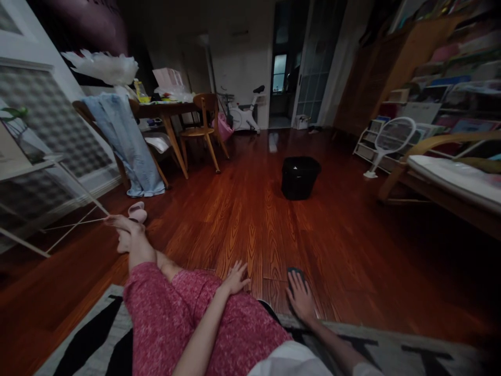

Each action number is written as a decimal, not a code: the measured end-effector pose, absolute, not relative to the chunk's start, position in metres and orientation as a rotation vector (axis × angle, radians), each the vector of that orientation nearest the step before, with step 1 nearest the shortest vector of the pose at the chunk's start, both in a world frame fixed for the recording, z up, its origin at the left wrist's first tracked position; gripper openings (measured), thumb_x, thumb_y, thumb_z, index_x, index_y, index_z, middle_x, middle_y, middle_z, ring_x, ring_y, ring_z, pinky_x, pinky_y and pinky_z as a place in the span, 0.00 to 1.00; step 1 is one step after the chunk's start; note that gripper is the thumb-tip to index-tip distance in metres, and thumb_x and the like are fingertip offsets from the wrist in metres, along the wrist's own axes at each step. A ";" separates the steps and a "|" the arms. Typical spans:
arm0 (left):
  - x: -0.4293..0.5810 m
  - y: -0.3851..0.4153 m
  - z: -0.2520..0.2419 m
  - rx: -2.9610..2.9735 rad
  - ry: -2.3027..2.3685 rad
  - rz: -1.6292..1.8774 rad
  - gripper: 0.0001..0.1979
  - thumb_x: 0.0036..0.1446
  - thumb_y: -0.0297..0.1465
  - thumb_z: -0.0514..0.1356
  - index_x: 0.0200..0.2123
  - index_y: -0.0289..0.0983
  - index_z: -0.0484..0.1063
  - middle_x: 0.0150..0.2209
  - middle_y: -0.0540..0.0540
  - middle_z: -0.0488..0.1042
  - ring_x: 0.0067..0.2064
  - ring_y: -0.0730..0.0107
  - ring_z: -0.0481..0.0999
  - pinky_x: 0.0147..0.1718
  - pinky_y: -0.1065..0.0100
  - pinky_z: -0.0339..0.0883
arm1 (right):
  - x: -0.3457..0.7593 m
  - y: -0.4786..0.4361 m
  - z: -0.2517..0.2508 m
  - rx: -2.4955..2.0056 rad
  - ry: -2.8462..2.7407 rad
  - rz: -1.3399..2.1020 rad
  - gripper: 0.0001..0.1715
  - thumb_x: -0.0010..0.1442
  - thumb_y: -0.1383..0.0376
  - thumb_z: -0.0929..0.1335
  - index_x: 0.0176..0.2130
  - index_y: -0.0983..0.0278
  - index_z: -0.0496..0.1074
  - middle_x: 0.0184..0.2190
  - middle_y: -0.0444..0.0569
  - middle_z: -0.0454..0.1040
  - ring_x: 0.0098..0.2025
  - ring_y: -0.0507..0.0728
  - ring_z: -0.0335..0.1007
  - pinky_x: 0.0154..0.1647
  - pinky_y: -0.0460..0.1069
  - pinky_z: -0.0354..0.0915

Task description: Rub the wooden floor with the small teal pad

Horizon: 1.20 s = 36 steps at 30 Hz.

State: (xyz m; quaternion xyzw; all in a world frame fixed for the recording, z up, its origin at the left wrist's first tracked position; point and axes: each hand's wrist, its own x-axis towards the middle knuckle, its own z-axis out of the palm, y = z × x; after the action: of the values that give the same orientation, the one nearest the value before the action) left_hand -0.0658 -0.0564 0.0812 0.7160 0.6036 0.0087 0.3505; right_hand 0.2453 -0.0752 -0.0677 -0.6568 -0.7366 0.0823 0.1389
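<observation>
The fingers of my right hand (302,301) lie stretched over a small, dark, flat object (299,270) on the glossy reddish-brown wooden floor (250,224); whether they grip it, I cannot tell. My left hand (234,281), its fingers spread wide, is at the mottled pink-red shorts (168,313) I wear. Farther forward stands a shiny black bin (299,180).

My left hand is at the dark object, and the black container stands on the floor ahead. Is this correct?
Not quite: the head view shows your right hand at the dark object, not the left hand. The black container stands on the floor ahead.
</observation>
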 end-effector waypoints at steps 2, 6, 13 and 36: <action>-0.067 -0.056 0.080 1.857 1.564 0.025 0.42 0.61 0.50 0.52 0.73 0.38 0.45 0.75 0.41 0.37 0.74 0.57 0.31 0.71 0.52 0.36 | 0.211 -0.075 -0.061 -1.688 -2.296 0.342 0.36 0.69 0.54 0.52 0.71 0.58 0.52 0.73 0.47 0.50 0.75 0.59 0.39 0.73 0.62 0.41; -0.068 -0.056 0.076 1.862 1.568 0.034 0.43 0.61 0.51 0.52 0.73 0.38 0.45 0.75 0.42 0.37 0.74 0.57 0.32 0.71 0.53 0.36 | 0.171 -0.052 -0.040 -1.260 -2.556 0.531 0.34 0.69 0.56 0.55 0.71 0.55 0.51 0.73 0.45 0.49 0.75 0.57 0.40 0.73 0.61 0.41; -0.068 -0.055 0.073 1.868 1.574 0.040 0.42 0.62 0.50 0.51 0.73 0.37 0.44 0.75 0.41 0.37 0.74 0.59 0.32 0.71 0.54 0.35 | 0.252 -0.001 -0.031 -1.491 -2.447 0.476 0.35 0.67 0.59 0.54 0.70 0.61 0.55 0.72 0.51 0.53 0.73 0.59 0.45 0.73 0.61 0.42; -0.068 -0.056 0.075 1.827 1.611 0.005 0.42 0.62 0.48 0.53 0.73 0.37 0.44 0.75 0.41 0.33 0.74 0.58 0.31 0.70 0.53 0.37 | 0.154 -0.020 -0.020 -1.167 -2.622 0.570 0.34 0.67 0.56 0.59 0.70 0.50 0.54 0.72 0.38 0.52 0.73 0.52 0.43 0.73 0.54 0.39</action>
State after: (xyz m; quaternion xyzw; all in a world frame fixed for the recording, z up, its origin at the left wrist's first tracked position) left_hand -0.0676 -0.0559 0.0747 0.7039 0.6206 0.0020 0.3455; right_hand 0.1541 -0.0198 -0.0195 -0.3964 -0.8910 0.1935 0.1075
